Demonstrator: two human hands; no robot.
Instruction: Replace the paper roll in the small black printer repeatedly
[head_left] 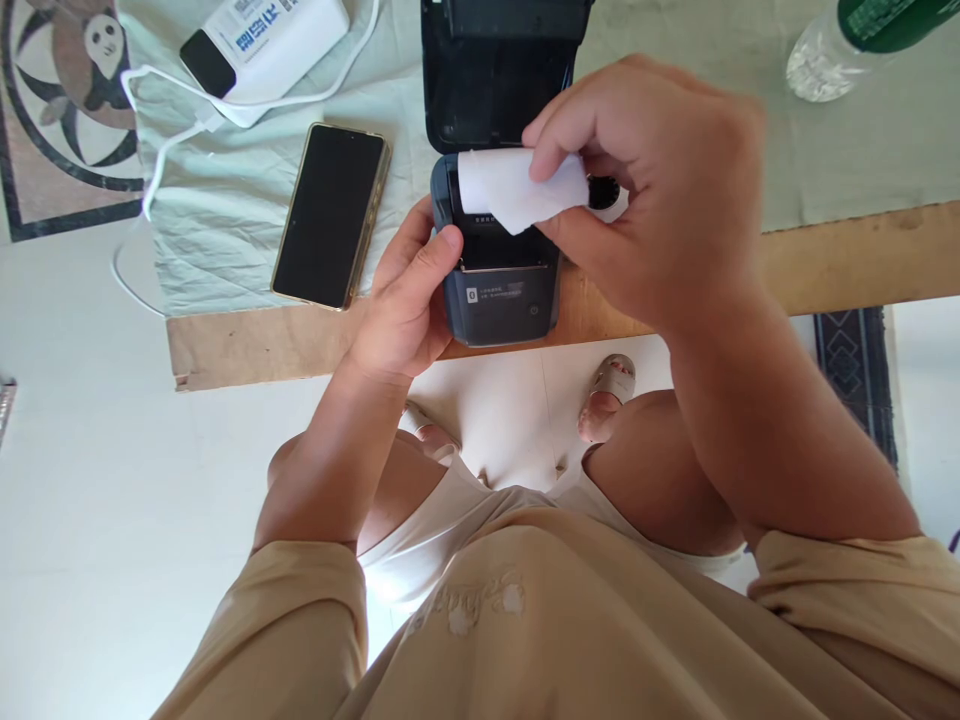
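– Your right grip [660, 190] has the white paper roll [499, 185] pinched, fingers over, thumb on the near side, right over the open printer [510, 310]. Can't tell if they're touching.

– And your left grip [405, 300], round the printer's side with thumb on the rim? Steadying it, I'd guess. Lid [502, 90] folded back probably gives your bent right wrist room.

– Yep, forearms [330, 440] angled inward, printer at the bench [847, 240] edge, close to you. Phone's [330, 215] left of it.

White paper roll [517, 185] in right grip [667, 190]
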